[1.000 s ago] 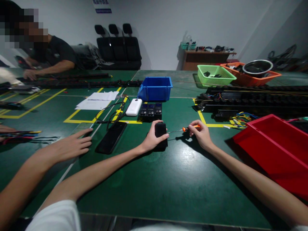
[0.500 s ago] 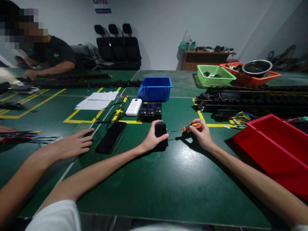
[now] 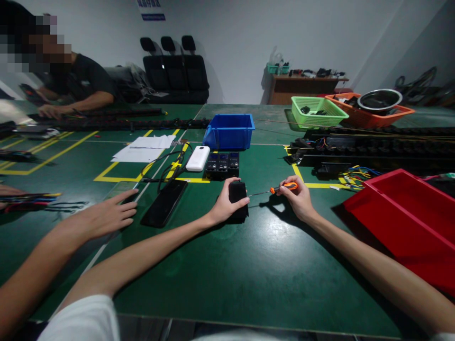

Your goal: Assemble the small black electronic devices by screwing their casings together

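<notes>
My left hand (image 3: 227, 204) is closed around a black box-shaped part (image 3: 237, 193), its thumb along the near face. Whatever lies under the part is dark and hard to make out. An orange-and-black screwdriver (image 3: 286, 188) is pinched in my right hand (image 3: 299, 199); its shaft points left and the tip meets the part's right side. Just beyond my left hand stands a row of black modules (image 3: 222, 166). A black phone (image 3: 165, 203) lies left of my left hand, and a white power bank (image 3: 198, 158) sits farther back.
A co-worker's hand (image 3: 110, 213) rests at the left near the phone. A blue bin (image 3: 232, 131) stands behind the modules. On the right are a red bin (image 3: 408, 213), long black assemblies with wires (image 3: 355, 147), and a green basket (image 3: 320, 112). Another person (image 3: 81, 85) works at far left.
My hands, the black part and the screwdriver hold almost the same positions. The person at far left has shifted a hand slightly to the right.
</notes>
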A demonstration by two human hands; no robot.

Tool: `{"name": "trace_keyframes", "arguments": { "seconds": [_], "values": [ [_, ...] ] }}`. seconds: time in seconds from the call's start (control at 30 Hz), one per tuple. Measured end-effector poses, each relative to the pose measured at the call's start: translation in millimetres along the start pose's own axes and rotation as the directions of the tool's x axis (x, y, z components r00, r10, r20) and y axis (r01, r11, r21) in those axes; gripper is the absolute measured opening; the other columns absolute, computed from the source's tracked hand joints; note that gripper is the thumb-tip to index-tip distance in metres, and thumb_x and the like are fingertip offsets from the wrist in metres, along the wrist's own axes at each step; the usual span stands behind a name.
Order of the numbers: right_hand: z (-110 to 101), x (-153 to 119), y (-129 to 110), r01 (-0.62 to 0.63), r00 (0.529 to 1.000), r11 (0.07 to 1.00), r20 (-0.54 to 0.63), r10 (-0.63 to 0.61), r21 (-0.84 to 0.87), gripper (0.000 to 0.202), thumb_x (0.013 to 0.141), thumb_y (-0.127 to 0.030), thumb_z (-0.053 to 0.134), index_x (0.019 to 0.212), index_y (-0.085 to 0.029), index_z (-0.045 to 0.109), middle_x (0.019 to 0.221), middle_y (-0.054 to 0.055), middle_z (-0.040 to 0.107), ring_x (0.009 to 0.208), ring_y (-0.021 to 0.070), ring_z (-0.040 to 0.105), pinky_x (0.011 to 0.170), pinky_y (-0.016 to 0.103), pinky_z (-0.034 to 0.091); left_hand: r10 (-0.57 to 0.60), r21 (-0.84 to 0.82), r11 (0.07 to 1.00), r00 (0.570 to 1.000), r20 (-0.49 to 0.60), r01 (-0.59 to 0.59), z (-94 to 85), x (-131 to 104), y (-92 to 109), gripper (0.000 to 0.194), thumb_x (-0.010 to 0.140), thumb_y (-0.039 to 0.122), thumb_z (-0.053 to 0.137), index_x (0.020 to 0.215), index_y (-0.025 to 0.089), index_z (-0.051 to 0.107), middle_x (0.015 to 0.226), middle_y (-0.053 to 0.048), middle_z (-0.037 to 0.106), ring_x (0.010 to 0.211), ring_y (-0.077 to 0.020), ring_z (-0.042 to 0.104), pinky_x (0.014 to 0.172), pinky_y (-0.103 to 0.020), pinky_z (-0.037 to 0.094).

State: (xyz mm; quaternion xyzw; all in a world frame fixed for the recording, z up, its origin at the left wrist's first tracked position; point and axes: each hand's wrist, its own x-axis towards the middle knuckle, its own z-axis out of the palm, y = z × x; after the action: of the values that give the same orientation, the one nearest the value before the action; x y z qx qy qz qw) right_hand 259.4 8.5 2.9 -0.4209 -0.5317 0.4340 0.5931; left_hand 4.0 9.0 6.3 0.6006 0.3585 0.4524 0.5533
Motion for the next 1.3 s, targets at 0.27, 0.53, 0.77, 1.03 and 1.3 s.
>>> {"name": "trace_keyframes", "arguments": {
  "seconds": [0.27,0.53,0.77,1.03,1.3],
  "values": [
    [-1.7,2.2,2.8,-0.012,0.996,1.0,-0.091,0.01,-0.022,0.029,0.075,-0.037,0.074,0.09,-0.023,0.053,0.084,-0.002,0.06,0.066,0.0124,0.061,0.064,0.027,0.053,-0.012,-0.001,1.0,1.0,0.0,0.012,0.2,0.5,-1.4,0.067,0.073,0.033,0.076,0.126,0.026,0.036,0.106,-0.005,0.06,0.089,-0.0173,0.066,0.085,-0.038,0.053],
    [-3.7,3.6,3.3,-0.058,0.996,0.998,-0.065,0.058,-0.001,0.028,0.075,-0.037,0.074,0.089,-0.023,0.055,0.074,-0.004,0.058,0.059,0.011,0.06,0.058,0.024,0.049,-0.004,-0.004,1.0,1.0,0.004,0.004,1.6,-0.2,-0.9,0.066,0.073,0.033,0.076,0.125,0.026,0.036,0.106,-0.005,0.06,0.088,-0.0166,0.066,0.084,-0.037,0.053],
    [-3.7,4.2,0.5,-0.075,0.996,0.997,-0.055,0.077,0.026,0.028,0.074,-0.037,0.074,0.088,-0.023,0.054,0.072,-0.005,0.057,0.057,0.0105,0.059,0.056,0.024,0.049,-0.007,-0.016,1.0,1.0,0.008,0.007,3.5,-3.3,2.6,0.067,0.073,0.033,0.077,0.125,0.026,0.036,0.106,-0.005,0.06,0.088,-0.0167,0.067,0.082,-0.036,0.054],
    [-8.3,4.6,-1.2,-0.119,0.992,0.993,-0.046,0.118,-0.014,0.019,0.074,-0.035,0.065,0.085,-0.023,0.054,0.067,-0.005,0.054,0.051,0.0104,0.053,0.045,0.021,0.04,-0.061,-0.11,0.992,0.997,0.04,0.066,-0.8,6.4,23.9,0.066,0.071,0.034,0.076,0.123,0.025,0.037,0.104,-0.005,0.06,0.075,-0.0172,0.069,0.065,-0.034,0.057],
    [-8.5,1.2,-3.9,-0.105,0.994,0.993,-0.035,0.104,-0.052,0.016,0.074,-0.032,0.063,0.084,-0.023,0.055,0.064,-0.005,0.053,0.049,0.01,0.049,0.042,0.02,0.035,-0.044,0.072,0.996,0.992,-0.116,0.053,-54.5,30.4,57.7,0.069,0.07,0.037,0.074,0.126,0.023,0.036,0.1,-0.004,0.061,0.071,-0.016,0.067,0.069,-0.037,0.057]
  ]
}}
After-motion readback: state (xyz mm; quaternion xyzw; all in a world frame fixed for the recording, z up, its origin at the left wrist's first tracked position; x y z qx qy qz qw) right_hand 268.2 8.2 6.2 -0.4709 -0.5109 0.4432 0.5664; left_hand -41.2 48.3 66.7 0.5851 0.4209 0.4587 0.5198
